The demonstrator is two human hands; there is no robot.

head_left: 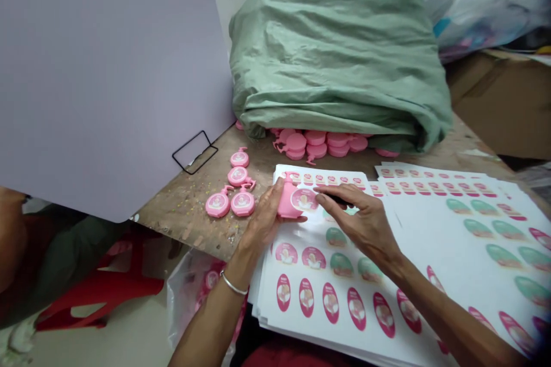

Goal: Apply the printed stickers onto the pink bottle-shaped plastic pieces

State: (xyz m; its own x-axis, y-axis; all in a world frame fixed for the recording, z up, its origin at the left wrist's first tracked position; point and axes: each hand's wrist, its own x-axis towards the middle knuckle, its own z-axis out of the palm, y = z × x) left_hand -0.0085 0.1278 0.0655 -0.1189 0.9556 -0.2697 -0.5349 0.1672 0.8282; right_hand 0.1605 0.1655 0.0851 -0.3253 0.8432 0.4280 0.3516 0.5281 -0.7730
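Currently | left hand (262, 221) wrapped round pink pump bottle (286, 203) | right hand (359, 221) pinched narrow at its label (303, 199)

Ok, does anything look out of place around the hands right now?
Yes: a heap of pink bottle-shaped pieces sticks out from under the green cloth sack, partly pinned beneath it, while others lie loose on the wooden table.

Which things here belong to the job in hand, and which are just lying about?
In use: left hand, right hand, pink pump-bottle piece, label sheets, labelled pink pieces.
Lying about: green wrapped bundle, lilac board, black wire frame, red stool.
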